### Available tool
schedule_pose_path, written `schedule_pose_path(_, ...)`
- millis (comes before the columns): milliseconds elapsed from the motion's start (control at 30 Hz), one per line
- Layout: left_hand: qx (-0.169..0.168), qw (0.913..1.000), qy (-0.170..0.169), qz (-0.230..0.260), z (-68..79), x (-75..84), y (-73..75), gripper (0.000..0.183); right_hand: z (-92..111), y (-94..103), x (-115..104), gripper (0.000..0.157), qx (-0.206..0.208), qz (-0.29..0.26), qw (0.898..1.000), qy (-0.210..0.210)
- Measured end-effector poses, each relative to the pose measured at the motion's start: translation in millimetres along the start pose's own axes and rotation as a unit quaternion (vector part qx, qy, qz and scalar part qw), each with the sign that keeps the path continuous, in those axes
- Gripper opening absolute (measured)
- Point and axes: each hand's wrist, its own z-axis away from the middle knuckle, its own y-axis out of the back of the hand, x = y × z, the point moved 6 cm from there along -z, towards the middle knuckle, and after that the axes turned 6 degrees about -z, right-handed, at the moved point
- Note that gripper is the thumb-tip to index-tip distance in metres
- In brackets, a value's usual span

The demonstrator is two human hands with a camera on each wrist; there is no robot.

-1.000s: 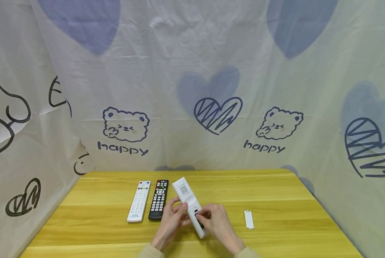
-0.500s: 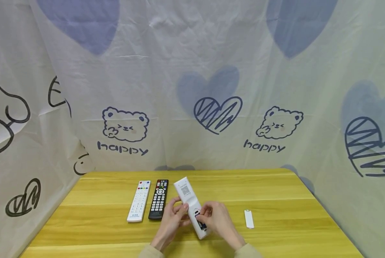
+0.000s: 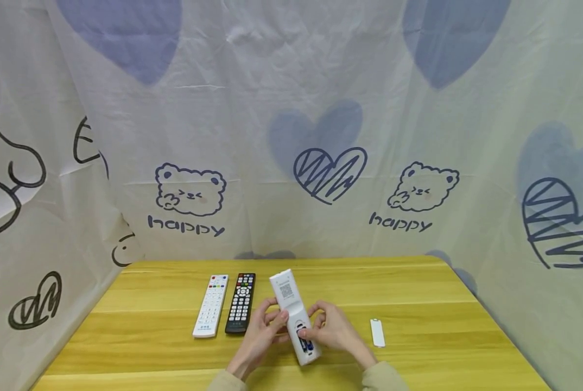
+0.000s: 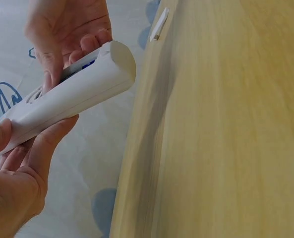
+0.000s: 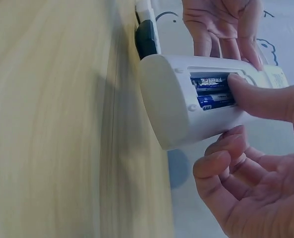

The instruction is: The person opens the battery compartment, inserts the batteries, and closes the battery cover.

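A white remote control [image 3: 293,309] is held back-up and slanted above the table, its battery compartment uncovered. My left hand [image 3: 259,328] grips its left side, thumb on the back face and fingers underneath. Two blue batteries [image 5: 215,101] lie side by side in the compartment, as the right wrist view shows. My right hand [image 3: 337,328] presses its thumb on the batteries' upper ends, hiding them. Its other fingers curl at the remote's edge below, seen in the right wrist view. The white battery cover [image 3: 377,333] lies on the table right of my right hand.
Left of my hands, a white remote control [image 3: 210,306] and a black one [image 3: 240,303] lie side by side, buttons up. The wooden table [image 3: 433,293] ends at a printed cloth backdrop [image 3: 262,217].
The remote has turned more upright and shifted slightly right. My right hand has gone from pinching fingertips at the compartment to pressing with its thumb, and both batteries are more exposed.
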Motion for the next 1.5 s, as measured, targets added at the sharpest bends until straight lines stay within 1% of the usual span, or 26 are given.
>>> schedule_pose_path(167, 0.002, 1.0, -0.001, -0.004, -1.0, -0.2, -0.6, 0.04, -0.8, -0.8, 1.2, 0.049, -0.02, -0.024, 1.0, 0.004)
schedule_pose_path(300, 0.002, 1.0, -0.002, -0.005, -2.6, -0.7, 0.2, 0.041, -1.2, -1.2, 0.7, 0.05, -0.03, -0.048, 0.998, 0.005)
schedule_pose_path(400, 0.0, 1.0, 0.0, -0.005, -3.2, -1.4, 1.0, 0.04, -1.8, -1.4, 0.2, 0.049, -0.033, -0.056, 0.998, 0.008)
schedule_pose_path(467, 0.001, 1.0, 0.004, -0.006, -3.3, -1.2, 1.3, 0.04, -2.1, -1.4, -0.3, 0.047, -0.031, -0.049, 0.998, 0.019)
schedule_pose_path(567, 0.005, 0.9999, 0.007, -0.012, -3.1, 1.2, 2.6, 0.04, -2.2, -2.6, -1.6, 0.045, -0.015, -0.032, 0.998, 0.046)
schedule_pose_path(633, 0.014, 0.9997, 0.01, -0.016, -3.8, 3.6, 4.0, 0.04, -2.9, -3.9, -3.2, 0.046, -0.004, -0.016, 0.998, 0.068)
schedule_pose_path(733, 0.022, 0.9995, 0.012, -0.018, -4.6, 5.8, 5.6, 0.04, -4.0, -4.9, -5.0, 0.049, -0.002, -0.011, 0.997, 0.082)
schedule_pose_path(800, 0.022, 0.9995, 0.015, -0.015, -4.9, 5.5, 5.6, 0.04, -4.1, -4.5, -5.6, 0.05, -0.012, -0.015, 0.996, 0.082)
schedule_pose_path(900, 0.017, 0.9997, 0.017, -0.008, -3.6, 2.8, 5.1, 0.041, -2.8, -3.7, -5.5, 0.052, -0.022, -0.026, 0.997, 0.07)
schedule_pose_path(1100, 0.022, 0.9995, 0.023, -0.003, 0.1, -0.1, 4.0, 0.043, -0.7, -5.4, -4.8, 0.052, -0.018, -0.018, 0.998, 0.054)
schedule_pose_path(1300, 0.028, 0.9993, 0.025, 0.0, -0.3, -0.4, 3.3, 0.043, -0.8, -4.8, -4.6, 0.049, -0.007, -0.013, 0.998, 0.064)
schedule_pose_path(1500, 0.039, 0.9978, 0.044, 0.033, -2.1, -6.2, 4.8, 0.043, 0.7, -2.3, 1.7, 0.044, -0.004, -0.035, 0.997, 0.074)
